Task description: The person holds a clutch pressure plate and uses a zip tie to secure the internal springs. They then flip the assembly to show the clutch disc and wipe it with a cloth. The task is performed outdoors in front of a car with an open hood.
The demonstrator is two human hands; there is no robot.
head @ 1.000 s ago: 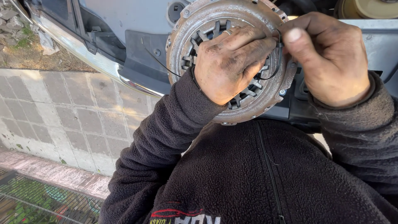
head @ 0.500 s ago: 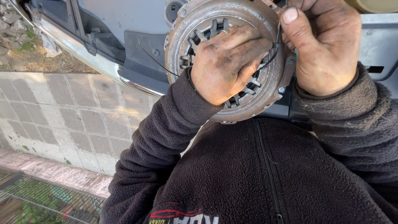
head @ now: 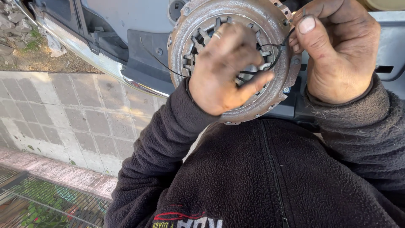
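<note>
A round, rusty clutch pressure plate (head: pixel 270 25) with radial spring fingers rests against my chest in front of a grey vehicle. My left hand (head: pixel 225 71) lies over its centre, fingers curled into the slots, and a thin black cable tie (head: pixel 270 63) runs by its fingertips. My right hand (head: pixel 337 50) grips the plate's right rim, thumb up, pinching the upper end of that cable tie. A loose tail of the black tie (head: pixel 158 59) trails left of the plate. Both hands are grimy.
The grey vehicle's open door sill with a chrome strip (head: pixel 84 55) runs behind the plate. Below lies a tiled pavement (head: pixel 63 114) with a pink kerb, and a metal grate (head: pixel 38 207) sits at the bottom left. My black fleece sleeves fill the lower frame.
My left hand has curled its fingers tighter over the plate's centre. My right hand has shifted up along the rim, and the black tie now loops visibly between the two hands.
</note>
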